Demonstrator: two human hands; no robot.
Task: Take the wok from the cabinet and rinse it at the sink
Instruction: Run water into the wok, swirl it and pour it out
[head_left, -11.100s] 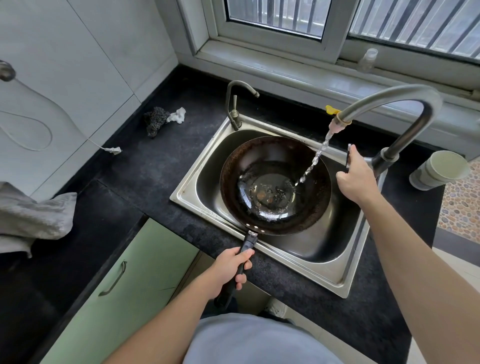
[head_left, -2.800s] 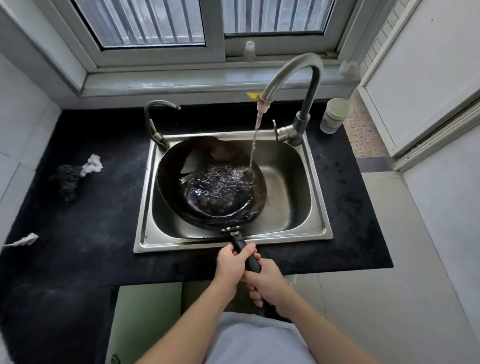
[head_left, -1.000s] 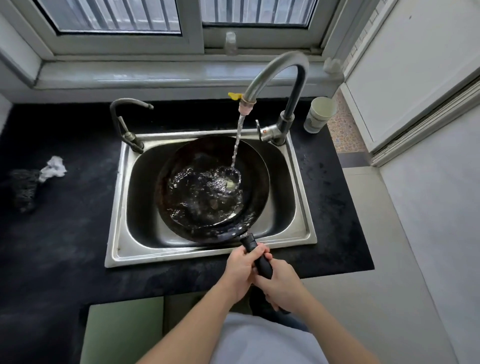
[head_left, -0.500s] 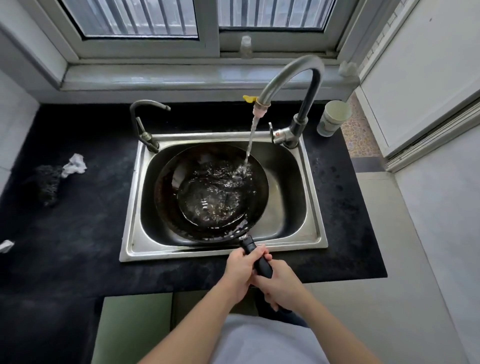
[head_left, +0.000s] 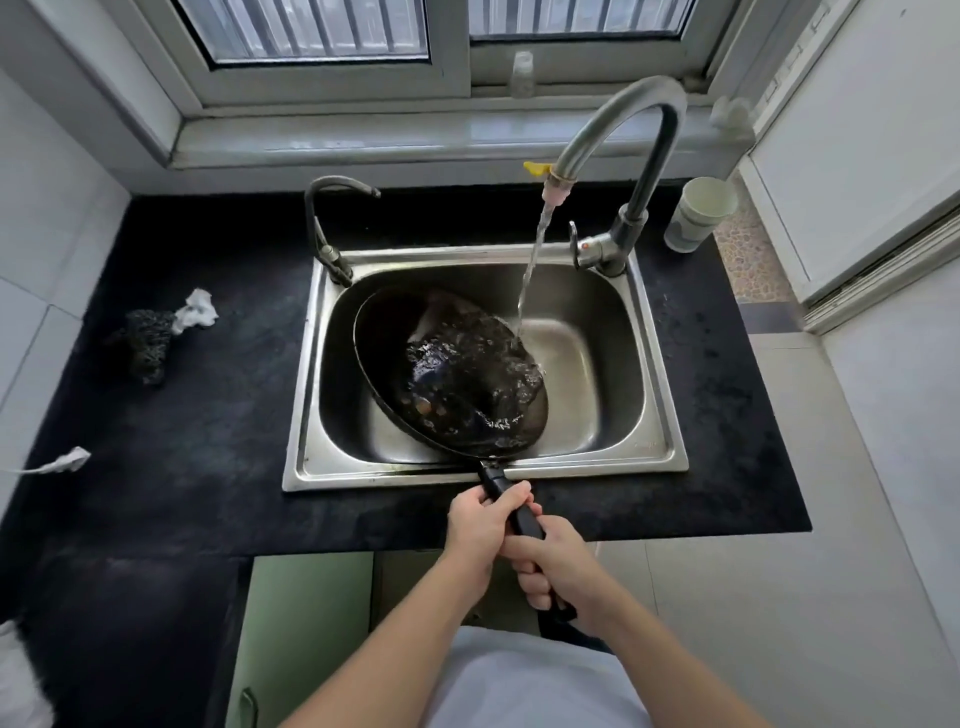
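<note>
The dark wok is inside the steel sink, tilted with its right rim down, and water sloshes toward that rim. Its black handle sticks out over the sink's front edge. My left hand grips the handle nearer the wok. Just behind it, my right hand grips the handle's end. Water runs from the tall curved faucet and lands at the wok's right rim.
A small second tap stands at the sink's back left corner. A paper cup sits on the black counter at the back right. A dark scrubber with white paper lies on the left. Green cabinet doors are below.
The wok has tipped from nearly level to leaning right, and its water has surged to the right rim. Both hands keep their grip on the handle.
</note>
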